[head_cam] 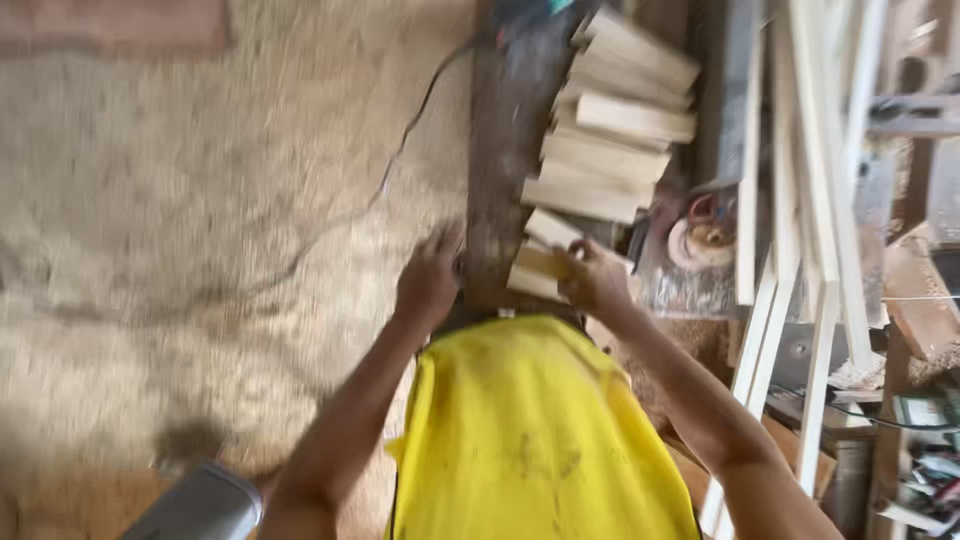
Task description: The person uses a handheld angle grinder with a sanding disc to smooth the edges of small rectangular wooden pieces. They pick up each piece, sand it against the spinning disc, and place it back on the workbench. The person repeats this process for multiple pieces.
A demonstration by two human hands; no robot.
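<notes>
Head view, blurred by motion: a person in a yellow shirt (530,430) leans over a dark workbench (500,150). The right hand (592,280) grips a short pale wood block (540,268), fingers curled around it. The left hand (428,285) rests spread on the bench edge, holding nothing. Just beyond the fingertips, stacked wood blocks (610,130) lean unevenly; a nudge could topple them.

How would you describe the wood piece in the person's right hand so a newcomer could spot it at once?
Start at the dark bench, where pale wood blocks lie stacked in a row. Follow the row to its near end, by the yellow shirt. The piece is the one the right hand grips, yellower than its neighbours.
</notes>
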